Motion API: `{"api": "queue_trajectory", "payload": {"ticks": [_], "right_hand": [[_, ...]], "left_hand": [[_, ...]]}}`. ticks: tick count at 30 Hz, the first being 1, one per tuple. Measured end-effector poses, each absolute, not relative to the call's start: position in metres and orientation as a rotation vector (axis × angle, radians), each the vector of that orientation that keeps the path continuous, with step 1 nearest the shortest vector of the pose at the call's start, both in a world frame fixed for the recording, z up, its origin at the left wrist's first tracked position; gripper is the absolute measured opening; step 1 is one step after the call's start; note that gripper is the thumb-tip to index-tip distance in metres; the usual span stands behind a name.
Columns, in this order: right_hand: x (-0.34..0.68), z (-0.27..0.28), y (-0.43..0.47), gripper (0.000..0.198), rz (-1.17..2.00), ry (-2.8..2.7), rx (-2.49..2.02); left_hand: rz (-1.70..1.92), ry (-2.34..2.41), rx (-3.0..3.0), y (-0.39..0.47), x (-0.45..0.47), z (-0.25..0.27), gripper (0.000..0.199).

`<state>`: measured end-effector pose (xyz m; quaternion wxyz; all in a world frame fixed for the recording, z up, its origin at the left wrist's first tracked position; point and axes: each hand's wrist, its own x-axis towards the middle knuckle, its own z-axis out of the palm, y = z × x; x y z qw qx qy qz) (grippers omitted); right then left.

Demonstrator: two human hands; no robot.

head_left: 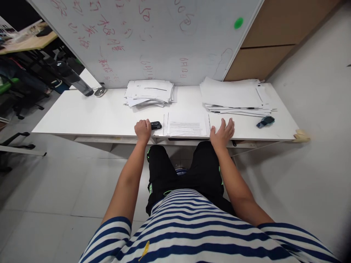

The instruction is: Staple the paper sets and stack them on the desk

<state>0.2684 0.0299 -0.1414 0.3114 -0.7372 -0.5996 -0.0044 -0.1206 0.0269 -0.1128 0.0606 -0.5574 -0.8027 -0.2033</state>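
My left hand (143,130) is closed around a black stapler (156,125) at the front edge of the white desk. The stapler's nose points right, towards a printed sheet of paper (187,126) that lies in front of me. Just right of that sheet, my right hand (222,133) rests at the desk edge with its fingers spread and nothing in them. One pile of papers (149,92) lies behind the stapler and sheet. A larger pile of papers (230,94) is at the back right, beyond my right hand.
A whiteboard (164,40) with red writing stands along the desk's back, beside brown cardboard (268,33). A dark bottle (75,79) and a mouse (100,91) are at the left. A small dark object (265,122) lies at the right, near a wall (323,91).
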Motion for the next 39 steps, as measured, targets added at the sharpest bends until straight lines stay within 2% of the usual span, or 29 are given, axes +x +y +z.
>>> {"api": "queue_trajectory", "payload": {"ticks": [10, 19, 22, 28, 32, 36, 39], "right_hand": [[0.265, -0.150, 0.033, 0.060, -0.051, -1.589, -1.944], [0.264, -0.152, 0.035, 0.054, -0.067, -1.581, -1.911], [0.263, -0.153, 0.036, 0.053, -0.037, -1.601, -1.900], [0.263, -0.151, 0.037, 0.052, 0.004, -1.621, -1.914], [0.264, -0.150, 0.038, 0.051, 0.017, -1.632, -1.919], [0.266, -0.155, 0.040, 0.050, -0.036, -1.638, -1.901], [0.267, -0.161, 0.042, 0.049, -0.107, -1.636, -1.874]], "left_hand": [[-0.444, -2.622, -1.685, 0.031, -0.187, -0.069, 0.043], [-0.472, -2.394, -1.910, 0.108, -0.161, -0.017, 0.035], [-0.406, -2.467, -1.925, 0.143, -0.145, -0.007, 0.047], [-0.328, -2.578, -1.901, 0.190, -0.120, -0.021, 0.090], [-0.339, -2.587, -1.864, 0.202, -0.107, -0.036, 0.101], [-0.336, -2.591, -1.810, 0.205, -0.102, -0.041, 0.092], [-0.349, -2.591, -1.740, 0.207, -0.102, -0.037, 0.072]]}}
